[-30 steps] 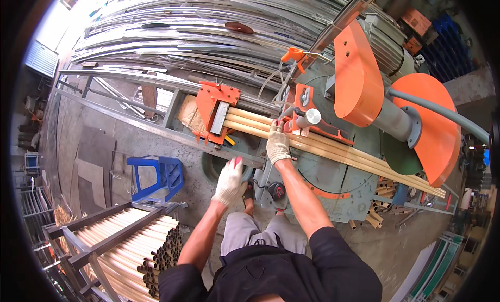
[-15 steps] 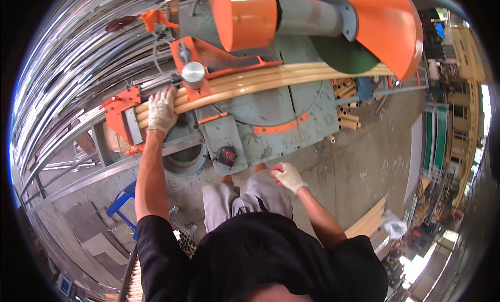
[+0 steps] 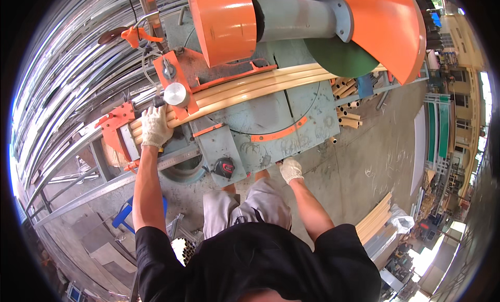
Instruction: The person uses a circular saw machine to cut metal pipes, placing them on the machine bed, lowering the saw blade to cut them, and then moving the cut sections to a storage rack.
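the left hand in a cream knit glove (image 3: 156,129) lay over the smooth tan round tubes (image 3: 245,91) near their left end — grip could not be told. tubes crossed the flat grey-green metal table (image 3: 260,112). cream-gloved right hand (image 3: 290,170) was at its front edge — fingers partly hidden, closure unclear.

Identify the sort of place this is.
Probably a metal fabrication workshop: an orange-and-grey cutting machine with a green disc, long tan tubes lying across its bed, and many long, shiny, metal-looking strips piled beyond.
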Demonstrator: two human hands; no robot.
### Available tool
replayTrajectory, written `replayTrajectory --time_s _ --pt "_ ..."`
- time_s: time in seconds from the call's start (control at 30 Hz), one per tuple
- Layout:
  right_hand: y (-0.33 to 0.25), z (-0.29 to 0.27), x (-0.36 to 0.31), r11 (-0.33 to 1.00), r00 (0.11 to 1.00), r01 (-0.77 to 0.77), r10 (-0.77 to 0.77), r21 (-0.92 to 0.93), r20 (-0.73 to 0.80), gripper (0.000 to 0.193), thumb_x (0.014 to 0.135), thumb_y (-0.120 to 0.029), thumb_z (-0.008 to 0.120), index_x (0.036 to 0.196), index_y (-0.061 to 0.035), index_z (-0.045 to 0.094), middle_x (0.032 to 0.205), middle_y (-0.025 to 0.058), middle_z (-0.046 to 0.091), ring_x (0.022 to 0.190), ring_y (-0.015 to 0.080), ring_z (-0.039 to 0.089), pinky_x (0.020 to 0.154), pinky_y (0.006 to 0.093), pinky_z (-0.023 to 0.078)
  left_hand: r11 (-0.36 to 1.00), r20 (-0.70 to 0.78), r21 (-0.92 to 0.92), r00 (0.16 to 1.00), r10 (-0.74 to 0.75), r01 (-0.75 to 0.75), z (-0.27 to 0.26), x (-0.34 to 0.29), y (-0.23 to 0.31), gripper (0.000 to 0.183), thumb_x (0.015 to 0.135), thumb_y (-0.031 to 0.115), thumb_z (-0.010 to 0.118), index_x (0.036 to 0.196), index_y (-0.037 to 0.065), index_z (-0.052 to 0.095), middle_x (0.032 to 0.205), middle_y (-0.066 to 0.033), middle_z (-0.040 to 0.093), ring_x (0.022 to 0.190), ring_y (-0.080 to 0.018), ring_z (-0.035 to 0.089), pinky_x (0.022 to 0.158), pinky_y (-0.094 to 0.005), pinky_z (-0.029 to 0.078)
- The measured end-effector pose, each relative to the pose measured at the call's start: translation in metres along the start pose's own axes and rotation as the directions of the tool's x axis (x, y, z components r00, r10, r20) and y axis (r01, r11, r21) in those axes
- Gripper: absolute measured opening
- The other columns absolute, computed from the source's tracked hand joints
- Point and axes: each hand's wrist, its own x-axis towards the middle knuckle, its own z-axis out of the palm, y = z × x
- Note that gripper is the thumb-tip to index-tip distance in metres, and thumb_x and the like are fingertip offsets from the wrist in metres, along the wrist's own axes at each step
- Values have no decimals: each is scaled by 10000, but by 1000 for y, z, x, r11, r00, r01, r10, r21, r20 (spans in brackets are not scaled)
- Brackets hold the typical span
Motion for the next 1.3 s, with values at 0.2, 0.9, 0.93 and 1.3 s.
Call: replayTrajectory --time_s 0.2,0.9,0.93,1.3 --pt "68 19 37 581 710 634 -699 -511 86 216 823 -122 576 913 -57 761 908 156 735 871 339 720 774 480 556 1000 46 29 999 5 -6 -3 6 11 571 658 116 688 1209 66 550 1114 -149 604 1083 -344 564 947 -455 395" --pt "-51 -693 -209 -244 -8 967 -286 65 -958 554 996 -358 449 1341 72 498 1388 232 542 1291 385 515 1156 475 357 939 -49 116 946 -320 323 4 -64 35 740 798 104 554 1501 4 346 1506 -225 414 1437 -398 340 1211 -530 192" --pt "-56 -711 -204 -405 -2 895 -419 185 -908 546 984 -350 464 1313 83 515 1379 245 545 1284 400 516 1159 487 353 934 -162 30 924 -347 356 15 -87 31 754 766 73 567 1487 -1 362 1481 -237 430 1427 -402 345 1208 -534 196" --pt "-58 -527 -246 -541 -102 841 -186 15 -977 365 972 -338 466 839 -7 541 775 165 584 776 302 584 962 534 454 860 -232 -405 875 -426 311 -33 -214 176 820 741 186 789 1428 -52 411 1407 -260 498 1331 -392 467 1141 -465 348"
